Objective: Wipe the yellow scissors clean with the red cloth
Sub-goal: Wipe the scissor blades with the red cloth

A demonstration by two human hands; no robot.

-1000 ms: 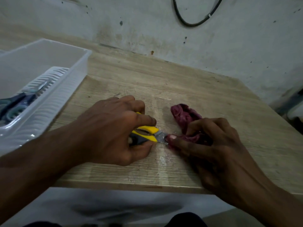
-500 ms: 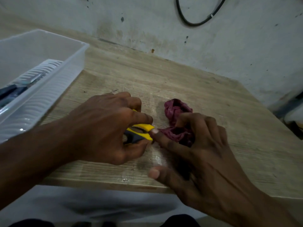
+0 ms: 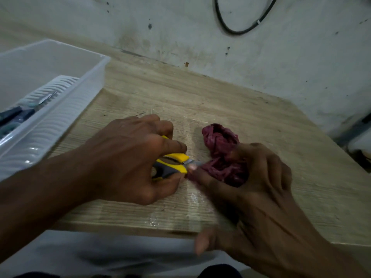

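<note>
Left hand grips yellow scissors; right hand bunches red cloth around the blade.
Both meet low over a wooden table; the handles sit inside the left fist, beside a white plastic bin.

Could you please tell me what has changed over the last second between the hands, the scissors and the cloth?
The right hand slid the red cloth along the blade toward the handle, then back out a little, so a short bit of metal shows again; its thumb has lifted off the cloth. The left hand keeps gripping the yellow scissors on the table.
</note>
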